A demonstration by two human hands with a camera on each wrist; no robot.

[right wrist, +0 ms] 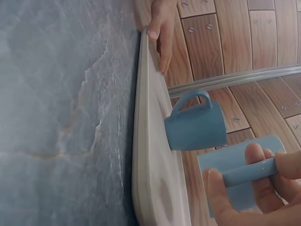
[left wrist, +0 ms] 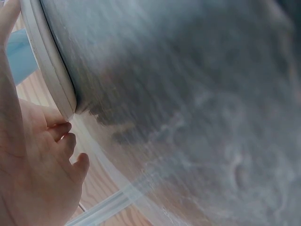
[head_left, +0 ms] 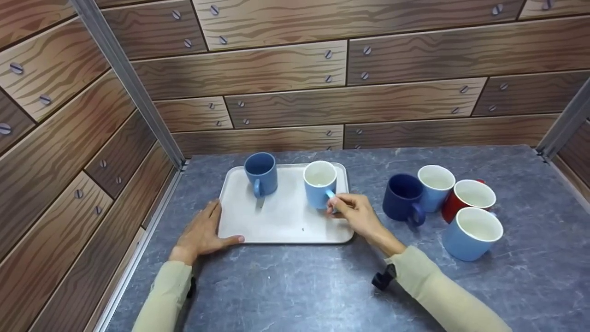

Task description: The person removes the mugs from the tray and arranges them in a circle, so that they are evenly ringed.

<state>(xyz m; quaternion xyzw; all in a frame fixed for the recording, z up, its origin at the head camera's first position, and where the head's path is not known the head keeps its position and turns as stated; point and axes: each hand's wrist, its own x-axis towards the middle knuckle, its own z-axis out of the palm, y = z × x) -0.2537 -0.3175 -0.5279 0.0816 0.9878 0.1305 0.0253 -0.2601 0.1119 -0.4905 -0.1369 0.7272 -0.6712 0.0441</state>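
Note:
A white tray [head_left: 276, 226] lies on the table. My left hand [head_left: 203, 230] holds its near left corner, the fingers along the left side and the thumb on the front rim. At the tray's back left stands a medium-blue mug [head_left: 262, 177], upright, its handle towards me. My right hand [head_left: 357, 214] pinches the handle of a light blue mug [head_left: 318, 193] with a white inside. In the right wrist view, this light blue mug [right wrist: 230, 160] is upright slightly above the tray, with a gap under its base.
To the right stand a dark blue mug [head_left: 401, 198], a light blue mug [head_left: 435, 182], a red mug with a white inside [head_left: 454, 207] and another light blue mug [head_left: 468, 242], grouped closely. Wood-patterned walls [head_left: 286, 74] close off the back and left.

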